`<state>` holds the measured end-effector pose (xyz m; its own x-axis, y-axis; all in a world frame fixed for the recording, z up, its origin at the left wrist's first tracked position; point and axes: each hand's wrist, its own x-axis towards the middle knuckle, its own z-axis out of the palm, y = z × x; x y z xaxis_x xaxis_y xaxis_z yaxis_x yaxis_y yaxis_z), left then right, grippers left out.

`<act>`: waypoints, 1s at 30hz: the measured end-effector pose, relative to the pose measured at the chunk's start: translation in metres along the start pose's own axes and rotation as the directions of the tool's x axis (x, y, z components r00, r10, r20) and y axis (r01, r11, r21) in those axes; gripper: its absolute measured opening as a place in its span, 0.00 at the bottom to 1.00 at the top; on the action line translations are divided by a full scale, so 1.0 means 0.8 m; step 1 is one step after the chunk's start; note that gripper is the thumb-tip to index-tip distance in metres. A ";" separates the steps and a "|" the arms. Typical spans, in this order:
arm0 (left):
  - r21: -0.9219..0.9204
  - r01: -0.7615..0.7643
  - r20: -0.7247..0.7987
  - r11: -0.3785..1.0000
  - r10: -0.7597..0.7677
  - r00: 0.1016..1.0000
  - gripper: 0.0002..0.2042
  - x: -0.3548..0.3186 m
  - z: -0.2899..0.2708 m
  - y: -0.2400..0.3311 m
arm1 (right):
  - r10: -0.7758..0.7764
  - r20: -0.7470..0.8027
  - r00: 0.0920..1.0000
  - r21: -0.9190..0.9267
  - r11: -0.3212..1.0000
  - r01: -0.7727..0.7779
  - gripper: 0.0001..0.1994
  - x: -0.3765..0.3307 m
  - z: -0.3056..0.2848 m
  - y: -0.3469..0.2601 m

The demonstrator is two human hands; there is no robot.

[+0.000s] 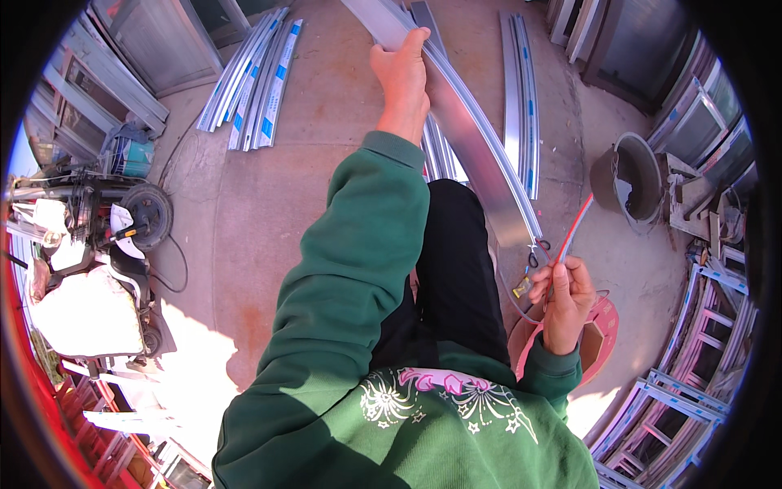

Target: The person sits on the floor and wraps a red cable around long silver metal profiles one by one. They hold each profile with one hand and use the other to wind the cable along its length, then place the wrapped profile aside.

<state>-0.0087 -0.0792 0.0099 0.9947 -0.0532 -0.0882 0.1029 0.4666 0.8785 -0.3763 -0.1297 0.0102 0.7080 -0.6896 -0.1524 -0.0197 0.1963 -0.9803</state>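
My left hand (pixel 403 77) is closed around the edge of a long silver aluminium profile (pixel 464 122), its thumb lying along the top edge. The profile slants from the far middle down toward my right knee. Lower right, my right hand (pixel 564 301) pinches a thin red strip (pixel 579 218) between thumb and fingers. The strip's free end points up and away. Beside the profile's near end are scissors (pixel 534 254) with dark handles. A small yellow item (pixel 522 286) is just below them, too small to make out.
A pink-red round container (pixel 604 326) stands beside my right knee. Farther right is a grey bucket (pixel 627 179). Metal profiles lie at the far left (pixel 252 77) and far right (pixel 521 106). A scooter (pixel 98 253) stands left; window frames (pixel 692 359) lean at right.
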 end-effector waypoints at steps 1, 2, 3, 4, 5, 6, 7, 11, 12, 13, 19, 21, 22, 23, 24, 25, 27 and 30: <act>0.000 -0.005 -0.003 1.000 0.005 1.000 0.25 -0.001 0.000 0.000 | -0.016 0.001 1.000 0.022 1.000 0.016 0.08 0.000 0.002 -0.001; 0.006 -0.004 -0.008 1.000 0.004 1.000 0.25 -0.001 0.000 0.000 | -0.007 0.013 1.000 0.044 0.999 0.006 0.07 -0.001 0.004 -0.001; 0.009 -0.007 -0.016 1.000 0.007 1.000 0.25 0.000 0.000 0.000 | 0.019 0.060 0.998 0.078 0.997 -0.024 0.06 0.000 0.003 -0.003; 0.009 -0.013 -0.014 1.000 0.013 1.000 0.25 0.001 0.001 -0.001 | 0.033 0.073 0.997 0.113 0.993 -0.042 0.06 0.000 0.002 -0.004; 0.008 -0.023 -0.019 1.000 0.023 1.000 0.25 0.002 0.000 -0.001 | 0.067 0.109 0.992 0.156 0.984 -0.083 0.05 0.001 0.000 -0.006; 0.007 -0.038 -0.024 0.999 0.038 0.999 0.24 0.003 -0.001 -0.001 | 0.079 0.132 0.988 0.228 0.968 -0.108 0.05 0.000 -0.004 -0.008; -0.004 -0.047 -0.019 0.999 0.047 0.999 0.24 0.005 -0.002 -0.001 | 0.048 0.124 0.991 0.203 0.976 -0.073 0.10 0.001 -0.005 -0.008; 0.009 -0.020 0.003 1.000 0.020 1.000 0.21 0.015 -0.007 -0.002 | 0.043 0.045 0.998 -0.034 0.999 -0.041 0.17 -0.001 -0.012 -0.005; 0.005 -0.037 0.004 0.999 0.037 0.999 0.19 0.016 -0.008 -0.003 | 0.020 0.044 0.999 -0.109 0.994 -0.015 0.16 -0.002 -0.013 -0.004; 0.014 -0.030 0.005 0.999 0.030 1.000 0.18 0.018 -0.008 -0.002 | -0.021 0.050 0.999 -0.134 0.991 0.028 0.17 -0.003 -0.014 -0.002; 0.037 -0.068 -0.031 0.997 0.069 0.997 0.16 0.017 -0.007 -0.002 | -0.148 0.042 0.988 -0.523 0.839 0.148 0.13 -0.012 -0.016 -0.011; 0.031 -0.057 -0.037 0.998 0.058 0.998 0.16 0.018 -0.008 -0.002 | -0.136 0.034 0.990 -0.548 0.826 0.132 0.12 -0.015 -0.016 -0.018; 0.035 -0.059 -0.041 0.998 0.060 0.997 0.16 0.019 -0.009 -0.003 | -0.123 0.035 0.992 -0.566 0.815 0.121 0.12 -0.017 -0.016 -0.020; 0.033 -0.057 -0.042 0.998 0.059 0.997 0.16 0.020 -0.010 -0.003 | -0.134 0.037 0.990 -0.568 0.813 0.131 0.12 -0.018 -0.016 -0.022; 0.031 -0.062 -0.037 0.998 0.063 0.997 0.16 0.021 -0.010 -0.003 | -0.139 0.041 0.989 -0.577 0.805 0.137 0.12 -0.020 -0.016 -0.024; 0.035 -0.064 -0.033 0.997 0.065 0.997 0.16 0.022 -0.010 -0.003 | -0.144 0.043 0.989 -0.586 0.798 0.142 0.12 -0.021 -0.016 -0.025; 0.022 -0.079 -0.036 0.997 0.080 0.996 0.17 0.023 -0.009 -0.004 | -0.150 0.055 0.987 -0.592 0.791 0.153 0.12 -0.021 -0.016 -0.024; 0.026 -0.084 -0.047 0.996 0.085 0.995 0.18 0.023 -0.009 -0.004 | -0.119 0.068 0.991 -0.616 0.776 0.135 0.13 -0.021 -0.019 -0.025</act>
<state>0.0096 -0.0757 0.0020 0.9990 0.0284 -0.0348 0.0185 0.4461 0.8948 -0.3984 -0.1324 0.0302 0.7514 -0.6594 -0.0262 -0.3548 -0.3701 -0.8586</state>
